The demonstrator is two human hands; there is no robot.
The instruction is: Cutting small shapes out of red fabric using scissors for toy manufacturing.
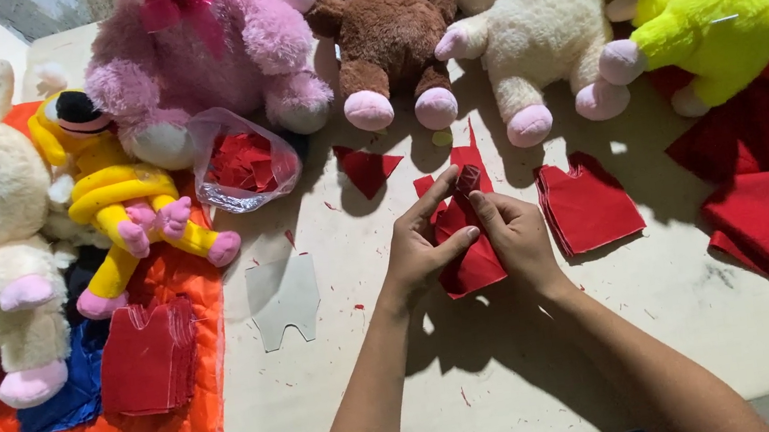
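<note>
A red felt piece (465, 253) lies mid-table, its top rolled up and pinched between the left hand (419, 251) and the right hand (516, 236), both closed on it. Just right sits a stack of red cutouts (587, 204), apart from it. Bare table (523, 366) opens toward the near edge; plush toys (389, 27) line the far side.

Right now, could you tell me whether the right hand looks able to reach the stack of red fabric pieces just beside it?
Probably yes. The right hand lies close to the stack of red fabric pieces, with only bare table between them. However, both it and the left hand hold a folded red piece.
</note>
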